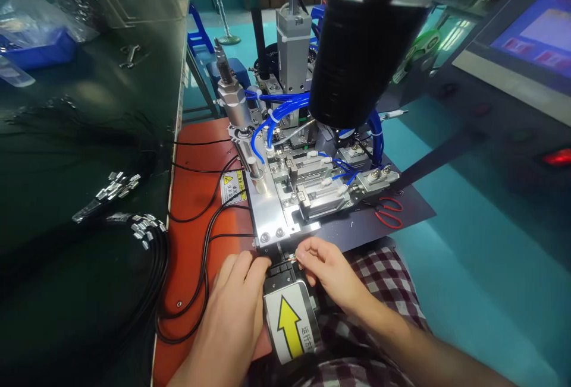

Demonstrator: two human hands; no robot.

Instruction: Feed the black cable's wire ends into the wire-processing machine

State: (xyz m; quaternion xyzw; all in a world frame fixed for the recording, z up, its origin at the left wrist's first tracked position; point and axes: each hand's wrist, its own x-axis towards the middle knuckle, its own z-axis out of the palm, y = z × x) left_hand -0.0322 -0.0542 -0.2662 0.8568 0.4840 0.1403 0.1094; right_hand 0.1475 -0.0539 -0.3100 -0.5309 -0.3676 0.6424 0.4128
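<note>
My left hand (238, 295) is closed at the left side of a small black clamping block (280, 280), its fingertips on a thin black cable. Opposite it, my right hand (325, 265) pinches the thin wire end (291, 258) of that cable between thumb and forefinger. The fingers cover most of what is held. The block sits at the front of a metal assembly machine (267, 214). Below it, close to my lap, is a white plate with a yellow arrow (289, 327).
Black cables (207, 256) loop across the orange board (191, 185). Bundled cables with metal connectors (149, 229) lie on the dark table at left. Red-handled pliers (389, 213) rest right of the machine. A black cylinder (352, 66) hangs overhead; a lit screen (535, 36) stands at right.
</note>
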